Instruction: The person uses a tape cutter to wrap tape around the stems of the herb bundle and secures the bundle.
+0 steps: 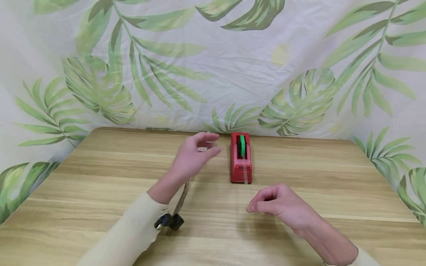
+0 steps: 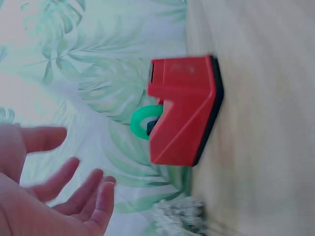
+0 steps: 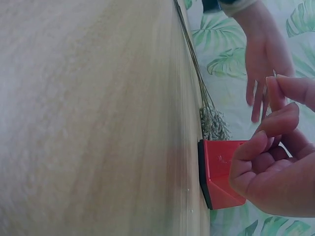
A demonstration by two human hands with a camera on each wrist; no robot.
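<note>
A red tape dispenser (image 1: pixel 235 162) with a black base stands toward the back of the table, a green tape core (image 1: pixel 242 146) set in its top. Clear tape runs down its front. My left hand (image 1: pixel 192 156) hovers to its left, fingers spread and holding nothing. Under and behind that hand lies a bunch of dried flowers, its thin stems (image 1: pixel 182 197) reaching toward me and its pale heads (image 2: pixel 178 214) beside the dispenser. My right hand (image 1: pixel 280 206) is in front and to the right of the dispenser. Its thumb and forefinger pinch a tiny clear sliver (image 3: pixel 274 73), which looks like tape.
The wood-grain table (image 1: pixel 100 192) ends at a hanging white cloth (image 1: pixel 239 70) printed with green leaves, close behind the dispenser. A small black camera (image 1: pixel 176 221) sits at my left wrist, over the flower stems.
</note>
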